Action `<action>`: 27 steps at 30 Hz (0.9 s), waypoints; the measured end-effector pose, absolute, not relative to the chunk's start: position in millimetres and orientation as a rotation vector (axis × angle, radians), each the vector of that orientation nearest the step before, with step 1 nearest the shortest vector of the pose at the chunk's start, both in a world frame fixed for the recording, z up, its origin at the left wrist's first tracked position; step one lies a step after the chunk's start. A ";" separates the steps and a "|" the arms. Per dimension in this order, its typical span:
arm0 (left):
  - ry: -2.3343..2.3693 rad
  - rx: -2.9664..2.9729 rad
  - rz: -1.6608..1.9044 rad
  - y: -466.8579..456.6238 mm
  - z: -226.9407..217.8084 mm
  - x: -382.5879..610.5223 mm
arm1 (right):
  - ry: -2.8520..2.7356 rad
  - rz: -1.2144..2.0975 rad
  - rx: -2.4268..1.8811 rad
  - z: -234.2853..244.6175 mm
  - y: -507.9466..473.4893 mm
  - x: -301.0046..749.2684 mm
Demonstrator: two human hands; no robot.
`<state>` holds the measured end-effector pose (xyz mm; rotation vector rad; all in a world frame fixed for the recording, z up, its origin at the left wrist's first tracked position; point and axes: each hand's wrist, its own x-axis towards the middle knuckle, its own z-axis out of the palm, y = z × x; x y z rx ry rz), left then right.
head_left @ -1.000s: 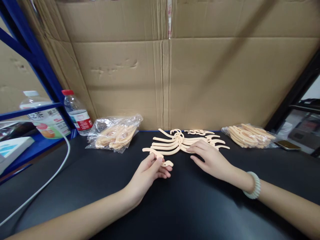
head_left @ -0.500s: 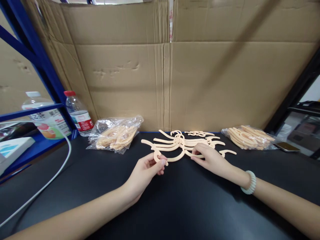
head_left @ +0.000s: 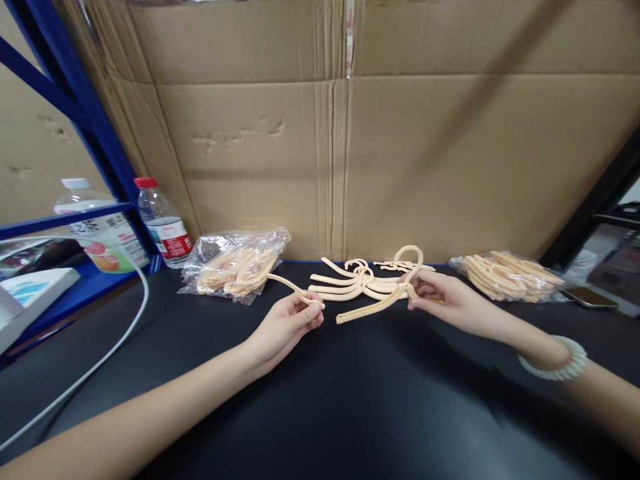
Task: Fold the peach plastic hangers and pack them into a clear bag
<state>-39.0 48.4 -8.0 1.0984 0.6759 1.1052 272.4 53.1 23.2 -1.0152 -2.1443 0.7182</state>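
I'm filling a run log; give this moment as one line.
left hand: holds thin piece | right hand: holds hooked piece | table: pile, left bag, right bag

Pale curved parts (head_left: 335,290) — right ends hidden behind right hand (head_left: 445,295); right forearm (head_left: 613,400) — cut off at right edge.

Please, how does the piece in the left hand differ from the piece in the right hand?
The left piece looks shorter and thinner than the right piece. The left piece shows a gentle bend; the right piece curls into a large hook at its top. Both are pale beige.
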 end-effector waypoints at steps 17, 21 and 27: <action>0.574 1.025 0.840 49.8 0.3 -47.4 | -2.154 0.361 -0.945 24.3 32.0 262.7; 0.553 1.015 0.818 49.6 0.1 -47.1 | -2.173 0.275 -0.926 25.3 28.9 258.9; 0.507 1.012 0.795 51.3 -2.7 -47.4 | -2.169 0.093 -0.849 25.2 25.7 252.9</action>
